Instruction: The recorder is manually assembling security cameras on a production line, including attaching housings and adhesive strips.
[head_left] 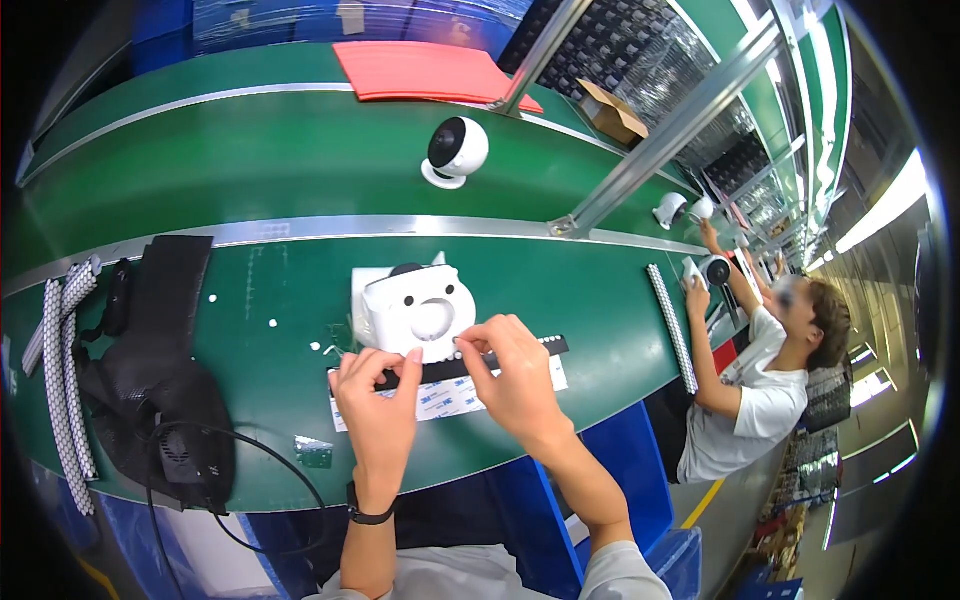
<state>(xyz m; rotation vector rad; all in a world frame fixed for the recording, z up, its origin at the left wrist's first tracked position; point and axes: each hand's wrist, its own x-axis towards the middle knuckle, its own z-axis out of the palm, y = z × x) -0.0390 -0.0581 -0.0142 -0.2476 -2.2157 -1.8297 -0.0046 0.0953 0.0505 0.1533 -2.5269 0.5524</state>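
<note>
While both hands work at the green bench [250, 310], left hand [378, 400] pinching black strip [470, 365], right hand [515, 375] fingertips closed at white housing [415, 315].

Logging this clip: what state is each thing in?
White housing: lying on the bench, round opening up.
Black strip: flat on paper sheet.
Left hand: fingertips at housing edge.
Right hand: pinching at housing.
Round white camera: upright, untouched.

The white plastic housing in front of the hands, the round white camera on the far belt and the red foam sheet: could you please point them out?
White plastic housing [415, 312], head view: its front face, left of the round opening.
Round white camera [458, 148], head view: its spherical body.
Red foam sheet [420, 70], head view: its flat top.
</note>
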